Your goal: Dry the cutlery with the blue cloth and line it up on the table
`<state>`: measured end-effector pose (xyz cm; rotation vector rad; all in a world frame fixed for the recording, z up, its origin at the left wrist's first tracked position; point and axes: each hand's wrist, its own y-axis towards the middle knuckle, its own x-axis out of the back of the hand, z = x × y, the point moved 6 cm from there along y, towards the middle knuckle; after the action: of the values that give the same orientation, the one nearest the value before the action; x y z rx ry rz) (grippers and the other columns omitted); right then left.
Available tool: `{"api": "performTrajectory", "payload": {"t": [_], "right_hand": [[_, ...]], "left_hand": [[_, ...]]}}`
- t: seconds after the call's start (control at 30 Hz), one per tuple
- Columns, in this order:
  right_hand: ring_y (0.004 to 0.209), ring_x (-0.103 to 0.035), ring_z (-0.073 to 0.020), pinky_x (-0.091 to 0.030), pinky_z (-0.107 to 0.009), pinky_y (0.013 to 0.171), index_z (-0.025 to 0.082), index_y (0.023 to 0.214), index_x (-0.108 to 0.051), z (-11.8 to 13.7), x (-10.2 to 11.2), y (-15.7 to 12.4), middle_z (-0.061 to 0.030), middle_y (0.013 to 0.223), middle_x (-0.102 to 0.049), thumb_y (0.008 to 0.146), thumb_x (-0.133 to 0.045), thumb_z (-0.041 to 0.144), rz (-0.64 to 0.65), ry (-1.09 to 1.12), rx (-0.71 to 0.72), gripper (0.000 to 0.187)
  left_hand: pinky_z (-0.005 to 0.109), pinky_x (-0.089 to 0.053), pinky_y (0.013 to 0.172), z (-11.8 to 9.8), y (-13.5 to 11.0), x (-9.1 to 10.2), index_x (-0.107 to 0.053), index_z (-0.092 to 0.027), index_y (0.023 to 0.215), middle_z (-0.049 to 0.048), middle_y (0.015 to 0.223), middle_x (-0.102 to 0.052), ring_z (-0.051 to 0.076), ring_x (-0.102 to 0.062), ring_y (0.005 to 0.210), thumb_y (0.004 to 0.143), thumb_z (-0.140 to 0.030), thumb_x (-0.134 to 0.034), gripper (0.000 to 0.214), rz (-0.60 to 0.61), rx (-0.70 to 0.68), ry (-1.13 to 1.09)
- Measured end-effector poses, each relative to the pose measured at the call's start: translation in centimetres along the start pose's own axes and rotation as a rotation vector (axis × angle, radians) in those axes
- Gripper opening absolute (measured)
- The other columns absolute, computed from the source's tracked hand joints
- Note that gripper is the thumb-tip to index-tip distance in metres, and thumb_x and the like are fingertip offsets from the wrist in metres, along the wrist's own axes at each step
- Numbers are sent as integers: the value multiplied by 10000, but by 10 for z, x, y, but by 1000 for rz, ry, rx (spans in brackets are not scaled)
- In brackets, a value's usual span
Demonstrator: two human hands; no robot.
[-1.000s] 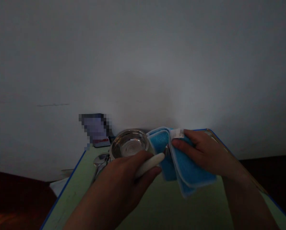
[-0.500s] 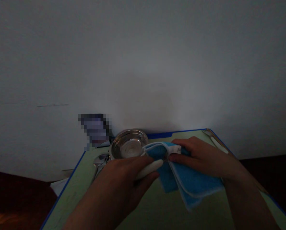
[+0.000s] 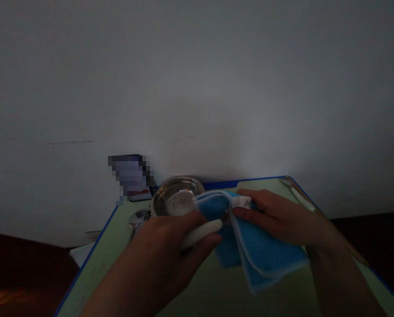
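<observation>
My left hand (image 3: 170, 246) is closed round a utensil with a white handle (image 3: 203, 232). The utensil's far end goes into the folds of a blue cloth (image 3: 266, 246), so its kind is hidden. The cloth has pale edging and a small white tag (image 3: 242, 202). My right hand (image 3: 273, 213) pinches the folded cloth around that hidden end, thumb and fingers pressed together. Loose corners of the cloth hang down over the table. Just beyond my left hand sits a shiny steel bowl (image 3: 179, 200), with nothing visible in it.
Metal spoons (image 3: 139, 218) lie left of the bowl on the green, blue-edged table (image 3: 107, 246). At the right edge lies a fork with a white handle (image 3: 301, 198). A phone-like device (image 3: 131, 178), its screen blurred out, leans against the wall (image 3: 197, 88) behind.
Both hands stay almost in place. The handle and my left hand have shifted slightly left, and the cloth's folds have moved a little. The camera view has tilted very slightly.
</observation>
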<state>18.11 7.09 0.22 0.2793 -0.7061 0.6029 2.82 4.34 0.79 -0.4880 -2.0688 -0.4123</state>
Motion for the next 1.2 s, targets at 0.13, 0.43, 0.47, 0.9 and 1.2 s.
{"api": "performTrajectory", "payload": {"t": [0.13, 0.43, 0.47, 0.9, 1.2], "right_hand": [[891, -583, -171, -425, -285, 772, 223, 1068, -555, -4, -2, -5, -17, 995, -636, 848, -461, 410, 123, 45, 14, 303], [847, -599, -190, -449, -298, 727, 231, 1001, -588, -14, -3, -1, -12, 961, -650, 755, -590, 376, 117, 63, -54, 285], [820, -599, -180, -447, -289, 717, 222, 966, -593, -14, -3, 1, -8, 922, -653, 777, -565, 357, 116, 74, -45, 234], [731, -615, -159, -465, -249, 622, 223, 904, -613, -26, -1, 1, 12, 837, -666, 818, -501, 369, 54, 131, -122, 202], [808, -626, -170, -483, -269, 693, 250, 970, -622, -22, -3, 1, 17, 937, -671, 779, -565, 346, 133, 205, -94, 221]], "left_hand": [[226, -437, 580, 4, 0, -1, -602, -313, 958, -48, 813, -688, 139, -631, 678, 840, -425, -479, 204, 56, 31, 0], [244, -382, 533, 0, 4, -8, -627, -273, 857, -26, 720, -674, 154, -606, 624, 834, -424, -476, 215, 30, 47, 85], [253, -383, 543, 0, 4, -10, -623, -275, 873, -23, 728, -673, 160, -606, 628, 836, -425, -472, 216, 26, 52, 101], [266, -401, 596, -1, 4, -14, -598, -290, 947, -19, 787, -668, 169, -614, 703, 879, -448, -375, 281, 57, 62, 65], [246, -375, 576, 1, 6, -12, -606, -287, 901, -35, 770, -661, 142, -593, 665, 859, -443, -433, 236, 47, 26, 55]]}}
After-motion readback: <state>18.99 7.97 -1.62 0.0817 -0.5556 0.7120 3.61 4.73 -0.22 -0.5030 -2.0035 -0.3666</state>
